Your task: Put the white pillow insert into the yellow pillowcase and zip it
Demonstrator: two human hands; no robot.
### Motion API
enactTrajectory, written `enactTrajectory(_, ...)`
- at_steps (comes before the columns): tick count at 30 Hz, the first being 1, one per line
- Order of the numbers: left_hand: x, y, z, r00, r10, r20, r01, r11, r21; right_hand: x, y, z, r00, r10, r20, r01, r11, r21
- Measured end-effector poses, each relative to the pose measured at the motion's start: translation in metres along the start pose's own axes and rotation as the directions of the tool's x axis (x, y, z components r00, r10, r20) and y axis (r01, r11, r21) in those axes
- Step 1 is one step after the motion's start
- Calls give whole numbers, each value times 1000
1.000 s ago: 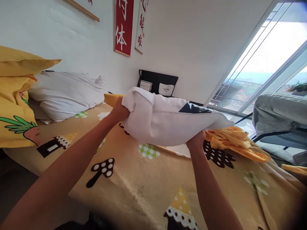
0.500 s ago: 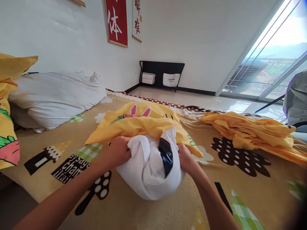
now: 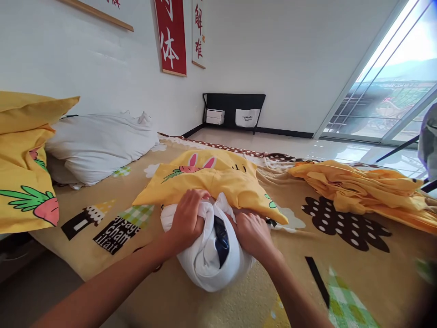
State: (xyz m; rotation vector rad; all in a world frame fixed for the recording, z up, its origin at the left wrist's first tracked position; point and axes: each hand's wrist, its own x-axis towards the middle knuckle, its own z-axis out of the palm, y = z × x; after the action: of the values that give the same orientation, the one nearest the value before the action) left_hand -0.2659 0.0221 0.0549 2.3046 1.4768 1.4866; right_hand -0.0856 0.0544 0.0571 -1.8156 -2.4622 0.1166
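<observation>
A white pillow [image 3: 206, 273], bunched and folded, lies before me with its far end at the mouth of a yellow pillowcase [image 3: 218, 180] printed with pink rabbit ears and a carrot. Within its folds shows a shiny dark blue patch [image 3: 221, 241]. My left hand [image 3: 187, 216] is closed on the pillow's left side, close to the pillowcase's near edge. On the other side, my right hand [image 3: 252, 232] grips the pillow with curled fingers, also by that edge. The pillow's far end is hidden by the yellow cloth and my hands.
Everything lies on a tan patterned blanket [image 3: 287, 273]. Another white pillow [image 3: 105, 146] rests at the left, beside yellow carrot-print pillows [image 3: 25, 182]. Crumpled yellow fabric [image 3: 355, 187] is at the right. A black rack [image 3: 232, 105] stands by the far wall.
Both hands have moved inward and closer together, the left one to the right. The white pillow is squeezed narrower between them. The view has shifted slightly left.
</observation>
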Motion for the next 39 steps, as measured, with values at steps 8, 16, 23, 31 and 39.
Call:
enactTrajectory(8,17,-1,-8,896,257,364,-122,927,-354,1,1,4,992,42,-116,-30,994,102)
enactTrajectory(16,31,-7,2,891,-108,441,196,968,-159,3,2,27,583,117,-804,341,863,373)
enactTrajectory(23,36,-19,15,887,-98,452,191,968,-166,-36,-22,-4,677,-71,-732,325,922,212)
enactTrajectory(31,50,-29,15,804,-147,575,368,884,-288,-94,-59,10,719,-366,-591,316,929,-191)
enactTrajectory(39,53,-40,1,717,-55,695,387,861,-331,-69,-59,16,763,-372,-529,323,928,-187)
